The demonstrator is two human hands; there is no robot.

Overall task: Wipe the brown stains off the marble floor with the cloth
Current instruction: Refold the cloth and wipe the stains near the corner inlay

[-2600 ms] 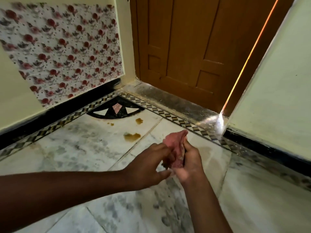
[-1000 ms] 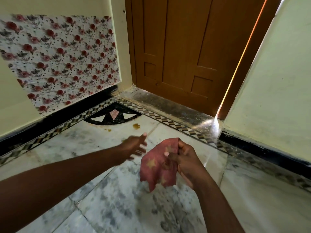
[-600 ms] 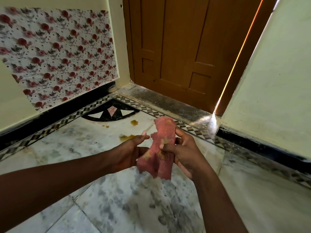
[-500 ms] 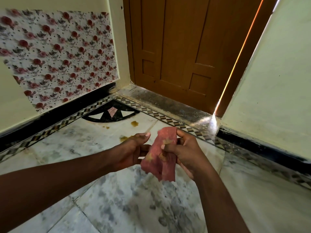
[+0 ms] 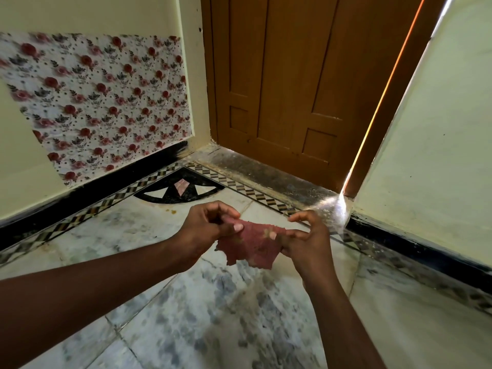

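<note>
A small reddish cloth [image 5: 253, 245] with pale star marks hangs spread out in the air above the marble floor [image 5: 186, 315]. My left hand [image 5: 207, 225] pinches its left edge and my right hand [image 5: 306, 241] pinches its right edge. One small brown stain [image 5: 173, 211] shows on the floor just left of my left hand, near the black corner inlay. The larger brown stains are hidden behind my hands and the cloth.
A closed brown wooden door [image 5: 292, 83] stands ahead, with a bright gap at its right edge. A floral-papered wall [image 5: 101, 102] runs on the left and a plain wall [image 5: 439, 142] on the right, both with black skirting. A patterned border [image 5: 255, 194] edges the floor.
The cloth was bunched and hanging from my right hand. Now both hands hold it stretched out sideways between them, and they have moved apart.
</note>
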